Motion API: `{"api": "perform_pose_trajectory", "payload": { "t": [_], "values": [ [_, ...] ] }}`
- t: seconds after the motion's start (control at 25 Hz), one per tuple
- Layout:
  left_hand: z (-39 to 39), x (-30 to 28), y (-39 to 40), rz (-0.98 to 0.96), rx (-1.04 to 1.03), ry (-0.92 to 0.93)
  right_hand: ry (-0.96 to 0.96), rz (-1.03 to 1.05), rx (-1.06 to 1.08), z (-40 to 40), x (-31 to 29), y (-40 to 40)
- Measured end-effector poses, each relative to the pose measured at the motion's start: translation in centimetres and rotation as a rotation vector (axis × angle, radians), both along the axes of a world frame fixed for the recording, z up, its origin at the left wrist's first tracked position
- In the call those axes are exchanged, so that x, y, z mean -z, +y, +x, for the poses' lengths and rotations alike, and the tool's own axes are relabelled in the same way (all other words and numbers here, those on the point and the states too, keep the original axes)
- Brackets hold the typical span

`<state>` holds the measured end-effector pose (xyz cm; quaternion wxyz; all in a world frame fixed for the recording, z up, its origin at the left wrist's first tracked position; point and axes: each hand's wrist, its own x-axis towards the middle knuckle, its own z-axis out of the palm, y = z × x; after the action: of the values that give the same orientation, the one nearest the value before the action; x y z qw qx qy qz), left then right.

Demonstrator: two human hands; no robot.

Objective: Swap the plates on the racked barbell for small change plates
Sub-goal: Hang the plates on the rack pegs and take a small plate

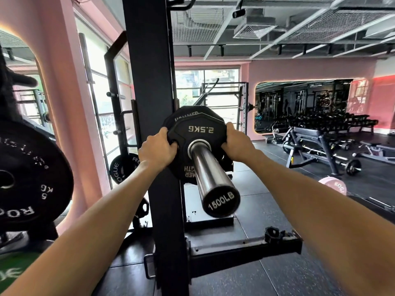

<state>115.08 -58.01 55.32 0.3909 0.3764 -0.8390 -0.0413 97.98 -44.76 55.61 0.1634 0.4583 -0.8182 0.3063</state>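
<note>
Hands [157, 149] [237, 144] grip 2.5KG plate [199, 133]; barbell sleeve [210, 174] points toward camera.

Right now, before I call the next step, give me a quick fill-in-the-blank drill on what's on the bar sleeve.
1. The front plate on the sleeve is marked ____ KG.
2. The left hand and right hand grip that plate by its ____ edges.
3. The sleeve's end cap reads ____.

Missing words: 2.5; opposite; 1500LB
</note>
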Motion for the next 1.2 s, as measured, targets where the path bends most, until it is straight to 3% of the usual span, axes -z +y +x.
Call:
{"api": "perform_pose_trajectory", "payload": {
  "t": [0.28,0.68,0.92,1.2],
  "values": [
    [6.7,0.9,8.6,-0.059,0.001,0.037,0.049,0.031,-0.035,6.7,-0.3,9.2],
    [17.4,-0.2,21.5,-0.102,0.006,-0.088,0.020,0.116,-0.073,18.0,-0.6,23.2],
    [25.0,-1.2,24.1,-0.163,-0.099,-0.170,0.004,0.156,-0.114,25.2,-1.4,24.7],
    [38.7,-3.2,20.5,-0.169,-0.171,-0.151,0.047,0.150,-0.170,37.4,-3.3,19.4]
  ]
}}
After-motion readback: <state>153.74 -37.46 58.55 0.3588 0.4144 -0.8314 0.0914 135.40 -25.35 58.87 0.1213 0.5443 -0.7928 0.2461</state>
